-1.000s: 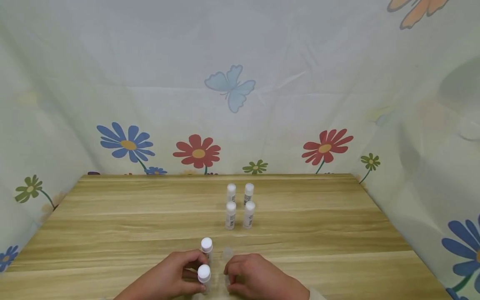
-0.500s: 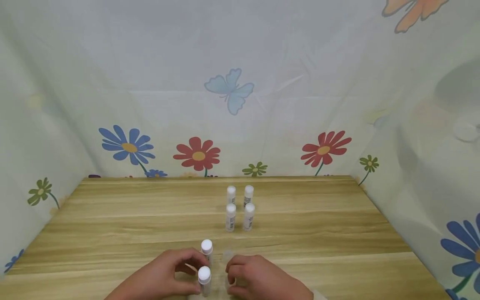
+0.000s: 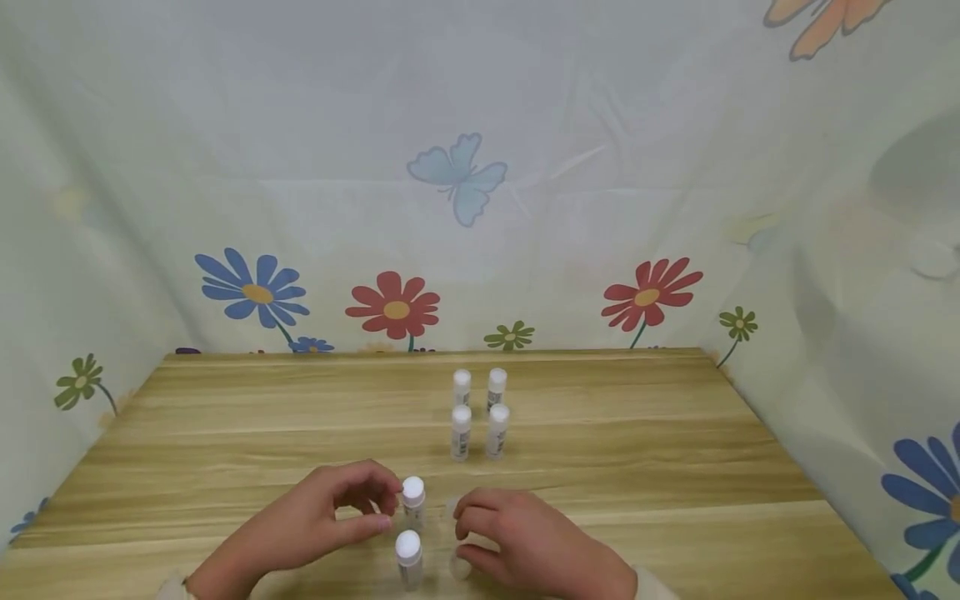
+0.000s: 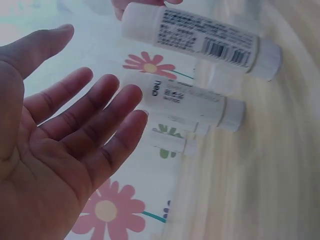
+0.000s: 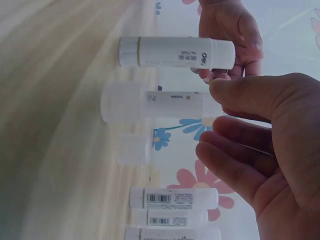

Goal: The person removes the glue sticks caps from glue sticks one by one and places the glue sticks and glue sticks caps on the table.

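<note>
Two white glue sticks stand upright at the front of the table: a nearer one (image 3: 409, 562) and a farther one (image 3: 413, 503). My left hand (image 3: 322, 521) is just left of them, fingers spread and nothing in its grasp. The left wrist view shows its bare palm (image 4: 55, 145) beside the sticks. My right hand (image 3: 525, 537) hovers over two small translucent cups, its fingers loosely bent and holding nothing. In the right wrist view, the nearer cup (image 5: 122, 102) and the farther cup (image 5: 134, 150) stand on the table below the fingers.
Several more white glue sticks stand in a small block farther back, including a front-left one (image 3: 461, 435) and a front-right one (image 3: 497, 433). The wooden table (image 3: 225, 433) ends at a flower-printed curtain (image 3: 555, 242), which also hangs along both sides.
My left hand has let go of the nearer glue stick and moved away, forward and left. My right hand has risen slightly, showing more of the near cup. The glue sticks stay in place.
</note>
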`<action>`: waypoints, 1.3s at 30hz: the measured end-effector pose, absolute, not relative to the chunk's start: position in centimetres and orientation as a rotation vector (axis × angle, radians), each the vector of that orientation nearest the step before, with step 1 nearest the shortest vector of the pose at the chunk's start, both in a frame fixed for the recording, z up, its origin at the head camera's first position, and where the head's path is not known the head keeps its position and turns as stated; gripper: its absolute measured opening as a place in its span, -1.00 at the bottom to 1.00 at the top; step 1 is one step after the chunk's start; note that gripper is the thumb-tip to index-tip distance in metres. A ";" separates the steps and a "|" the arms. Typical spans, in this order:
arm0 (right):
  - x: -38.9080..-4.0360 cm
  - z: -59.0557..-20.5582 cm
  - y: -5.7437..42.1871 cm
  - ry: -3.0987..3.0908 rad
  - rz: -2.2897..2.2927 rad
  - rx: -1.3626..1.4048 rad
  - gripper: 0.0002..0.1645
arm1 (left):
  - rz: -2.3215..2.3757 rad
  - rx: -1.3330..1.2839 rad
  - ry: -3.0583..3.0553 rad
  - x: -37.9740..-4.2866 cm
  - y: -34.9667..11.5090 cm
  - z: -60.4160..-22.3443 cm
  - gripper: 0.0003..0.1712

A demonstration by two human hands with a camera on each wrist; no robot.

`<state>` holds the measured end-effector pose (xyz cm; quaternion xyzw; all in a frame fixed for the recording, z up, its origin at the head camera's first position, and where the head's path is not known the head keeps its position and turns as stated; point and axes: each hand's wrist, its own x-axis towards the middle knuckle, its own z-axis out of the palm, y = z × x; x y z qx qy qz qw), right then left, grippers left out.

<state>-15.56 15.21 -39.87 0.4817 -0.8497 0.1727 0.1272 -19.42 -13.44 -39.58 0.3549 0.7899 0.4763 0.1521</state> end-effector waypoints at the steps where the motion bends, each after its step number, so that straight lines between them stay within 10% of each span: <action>1: -15.7 -39.8 15.2 -2.451 0.495 1.390 -0.89 | 1.361 1.016 2.280 -19.5 -13.4 -39.4 -0.74; 39: -20.3 -40.0 14.5 -2.342 0.604 1.062 -0.74 | 1.425 0.814 2.299 -27.6 -10.1 -40.9 -0.67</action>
